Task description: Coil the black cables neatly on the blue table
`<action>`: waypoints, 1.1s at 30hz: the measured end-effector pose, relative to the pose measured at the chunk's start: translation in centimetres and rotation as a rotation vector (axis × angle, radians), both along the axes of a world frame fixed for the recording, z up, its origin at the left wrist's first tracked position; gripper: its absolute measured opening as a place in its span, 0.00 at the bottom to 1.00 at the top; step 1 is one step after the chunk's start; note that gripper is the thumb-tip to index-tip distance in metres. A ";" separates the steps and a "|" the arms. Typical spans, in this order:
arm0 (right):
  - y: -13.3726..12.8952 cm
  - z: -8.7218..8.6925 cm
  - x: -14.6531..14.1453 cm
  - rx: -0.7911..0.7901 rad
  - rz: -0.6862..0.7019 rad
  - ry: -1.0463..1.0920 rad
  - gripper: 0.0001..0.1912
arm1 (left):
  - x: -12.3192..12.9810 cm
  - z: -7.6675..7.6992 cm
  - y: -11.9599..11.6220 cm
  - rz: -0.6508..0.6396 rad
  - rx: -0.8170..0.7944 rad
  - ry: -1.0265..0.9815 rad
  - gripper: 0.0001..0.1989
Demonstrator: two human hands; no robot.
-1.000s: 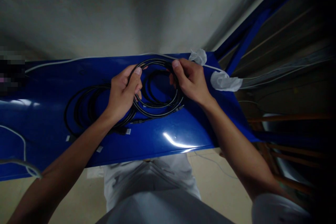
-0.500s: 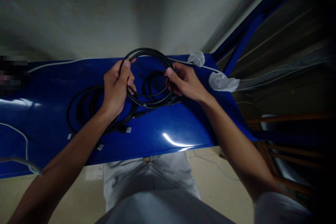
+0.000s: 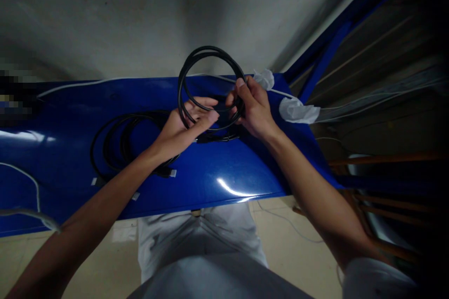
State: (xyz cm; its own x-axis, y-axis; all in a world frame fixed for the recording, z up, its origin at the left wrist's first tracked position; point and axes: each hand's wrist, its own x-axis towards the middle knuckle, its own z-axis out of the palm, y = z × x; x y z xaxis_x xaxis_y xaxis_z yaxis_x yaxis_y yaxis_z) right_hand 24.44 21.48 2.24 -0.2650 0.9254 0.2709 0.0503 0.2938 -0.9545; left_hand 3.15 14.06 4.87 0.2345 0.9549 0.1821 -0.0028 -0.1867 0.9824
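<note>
The right hand [image 3: 254, 107] is closed firmly around the black cable [image 3: 210, 48] at the right side of its loops, its fingers curled behind them and its thumb pressing on top. The left hand [image 3: 187, 124] is not clenched: it lies palm up, with its fingers [image 3: 206, 104] loosely extended and the lower loops resting across them, supporting the cable rather than gripping it. Between and above the hands, the loops stand clear of the blue board [image 3: 224, 173] in a tilted ring, which rises past the board's far edge. Below and left of the left hand, a loose coil [image 3: 112, 149] of what appears to be the same cable lies flat on the board, with a black plug [image 3: 164, 172] near the left wrist. Just past the right hand, two wads of white tissue [image 3: 298, 110] sit at the board's far corner, where a thin white cable [image 3: 105, 81] runs along the far edge. Farther beyond the hands stands a concrete wall [image 3: 140, 32].
</note>
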 end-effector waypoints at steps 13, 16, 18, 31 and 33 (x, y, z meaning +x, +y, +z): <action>-0.5 0.8 -0.1 0.011 0.049 -0.026 0.34 | 0.7 -0.8 -1.7 -0.082 0.213 0.383 0.10; -0.4 1.0 0.2 -0.007 0.062 -0.018 0.35 | 0.4 -0.3 -1.4 -0.026 0.187 0.304 0.15; -0.3 1.1 0.4 -0.004 0.066 -0.006 0.34 | 0.3 0.2 -1.1 -0.011 0.199 0.263 0.13; -1.4 2.6 0.3 0.014 -0.009 -0.018 0.27 | -0.3 0.7 -1.4 0.002 0.131 0.154 0.20; -1.2 2.2 0.5 0.042 -0.012 -0.062 0.28 | -0.5 0.9 -1.5 0.019 0.155 0.171 0.19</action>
